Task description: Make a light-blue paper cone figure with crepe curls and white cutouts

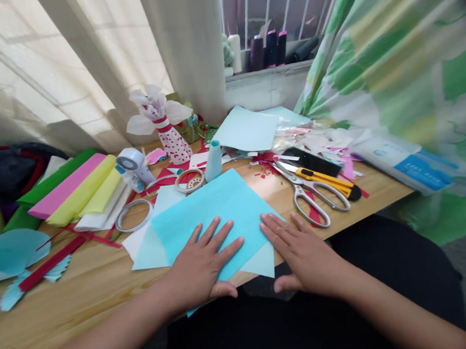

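A bright blue sheet of paper (pixel 222 202) lies at the table's front edge, over paler blue sheets (pixel 148 252). My left hand (pixel 207 261) rests flat on the bright sheet with its fingers spread. At the sheet's right edge, my right hand (pixel 298 249) lies flat, its fingers stretched out and its fingertips touching the paper. Neither hand grips anything. Just behind the sheet stand a small blue paper cone (pixel 213 162) and a roll of tape (pixel 189 182). Scissors (pixel 312 190) and a yellow utility knife (pixel 325 181) lie beyond my right hand.
Rolls of coloured crepe paper (pixel 70 186) lie at the left, near a larger tape roll (pixel 134 215) and a white-and-blue device (pixel 132 168). A wrapped red-and-white paper figure (pixel 172 139) stands at the back. A dark phone (pixel 312 161) and a blue-white packet (pixel 403 160) lie right.
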Tool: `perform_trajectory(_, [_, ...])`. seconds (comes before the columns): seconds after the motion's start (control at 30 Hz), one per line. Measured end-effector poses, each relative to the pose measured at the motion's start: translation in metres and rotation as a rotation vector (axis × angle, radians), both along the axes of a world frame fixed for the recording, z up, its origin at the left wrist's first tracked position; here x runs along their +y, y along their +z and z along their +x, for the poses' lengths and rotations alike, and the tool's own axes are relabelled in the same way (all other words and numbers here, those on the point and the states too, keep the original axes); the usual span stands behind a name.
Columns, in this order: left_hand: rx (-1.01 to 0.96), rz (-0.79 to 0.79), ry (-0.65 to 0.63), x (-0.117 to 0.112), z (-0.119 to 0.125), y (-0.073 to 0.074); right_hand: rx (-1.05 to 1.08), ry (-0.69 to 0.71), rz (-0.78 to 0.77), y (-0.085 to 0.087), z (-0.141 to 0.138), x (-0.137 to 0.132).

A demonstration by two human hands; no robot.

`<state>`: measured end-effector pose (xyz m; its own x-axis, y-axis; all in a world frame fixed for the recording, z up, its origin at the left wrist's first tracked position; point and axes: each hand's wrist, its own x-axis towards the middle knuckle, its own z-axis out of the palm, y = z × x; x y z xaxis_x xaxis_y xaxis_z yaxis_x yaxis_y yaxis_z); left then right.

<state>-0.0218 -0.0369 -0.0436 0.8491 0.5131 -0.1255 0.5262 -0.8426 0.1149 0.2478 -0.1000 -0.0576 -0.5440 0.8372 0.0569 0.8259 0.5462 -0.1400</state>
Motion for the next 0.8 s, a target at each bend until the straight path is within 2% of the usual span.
perform_trajectory(0.1, [-0.005,0.000,-0.039,0.000,0.000,0.001,0.000,-0.034,0.007,0.004,0.025,-0.001])
perform_trajectory(0.17, [-0.013,-0.006,-0.058,0.001,-0.001,0.003,0.074,-0.034,0.041,0.011,0.043,0.002])
perform_trajectory(0.2, [-0.013,-0.017,-0.064,0.002,-0.002,0.006,0.134,-0.075,0.089,0.015,0.054,0.006])
perform_trajectory(0.27, [-0.008,-0.057,-0.079,0.004,0.000,0.014,0.221,-0.257,0.227,0.024,0.079,0.020])
perform_trajectory(0.3, [-0.006,-0.075,-0.080,0.006,0.003,0.020,0.221,-0.396,0.304,0.028,0.093,0.029])
perform_trajectory(0.33, [-0.011,-0.082,-0.072,0.007,0.008,0.025,0.130,-0.499,0.312,0.031,0.107,0.039])
perform_trajectory(0.47, [-0.102,0.000,0.010,0.018,0.043,0.040,0.021,-0.565,0.222,0.031,0.151,0.078])
perform_trajectory(0.53, [-0.120,0.001,-0.018,0.025,0.063,0.037,-0.019,-0.562,0.172,0.027,0.159,0.088])
perform_trajectory(0.63, [-0.024,0.024,-0.057,0.035,0.083,0.023,-0.066,-0.579,0.140,0.025,0.160,0.091])
perform_trajectory(0.8, [0.082,0.019,-0.126,0.041,0.082,0.005,-0.076,-0.644,0.136,0.031,0.163,0.081])
